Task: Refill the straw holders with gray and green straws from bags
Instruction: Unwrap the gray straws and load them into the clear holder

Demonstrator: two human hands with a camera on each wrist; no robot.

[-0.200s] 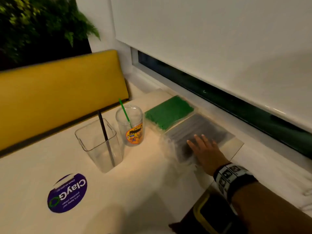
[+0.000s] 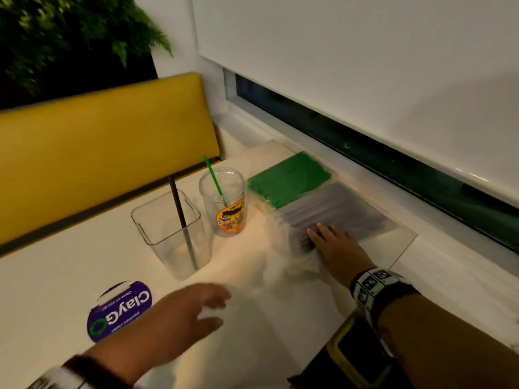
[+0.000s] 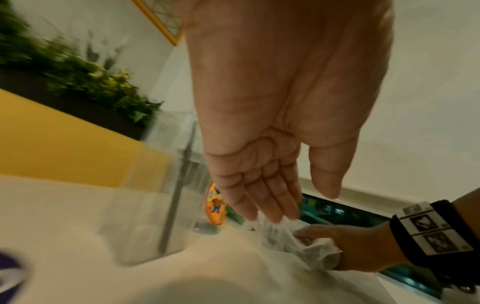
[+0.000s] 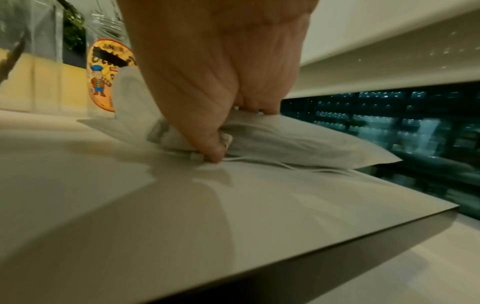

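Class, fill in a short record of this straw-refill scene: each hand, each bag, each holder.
right hand: grips the gray straw bag on the table
left hand: open, above the table, holds nothing
green straw bag: flat, beside the gray one
square holder: one dark straw
round cup: one green straw

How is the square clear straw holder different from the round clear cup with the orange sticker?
The square clear plastic holder has flat sides and corners; the round clear plastic cup is cylindrical. The holder holds one dark gray straw; the cup holds one green straw. The holder is plain; the cup carries an orange cartoon sticker. Both stand upright side by side on the white table, nearly empty.
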